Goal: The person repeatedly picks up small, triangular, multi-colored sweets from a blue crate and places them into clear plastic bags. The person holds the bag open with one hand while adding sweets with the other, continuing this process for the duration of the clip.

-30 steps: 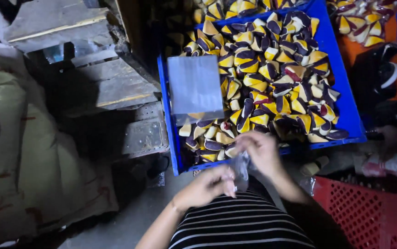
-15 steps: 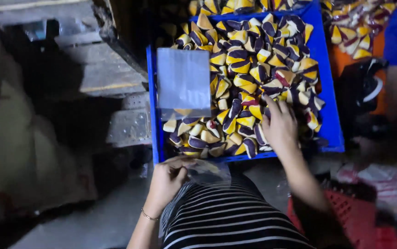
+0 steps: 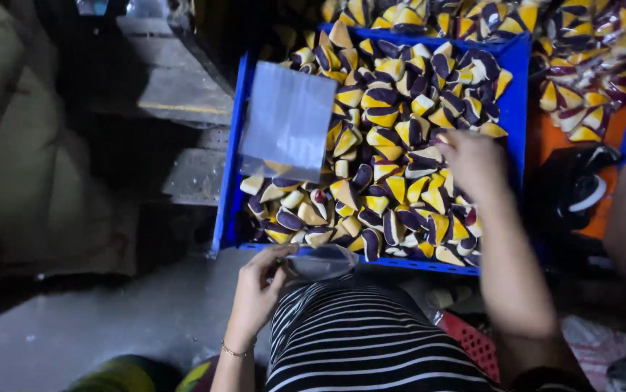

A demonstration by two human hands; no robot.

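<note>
Well, left hand [image 3: 257, 284] pinches 1 clear plastic bag [image 3: 322, 262]; right hand [image 3: 473, 161], fingers curled, rests on countless yellow-purple wedge pieces [image 3: 389, 138] in 1 blue plastic crate [image 3: 230, 174].

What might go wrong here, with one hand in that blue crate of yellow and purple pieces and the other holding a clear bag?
The clear bag is pinched only at one edge by the left hand, so it may sag shut or slip. The right hand reaches into the heaped pieces; some could tumble over the blue crate rim. The stack of bags lying loose on the pieces could slide.
</note>
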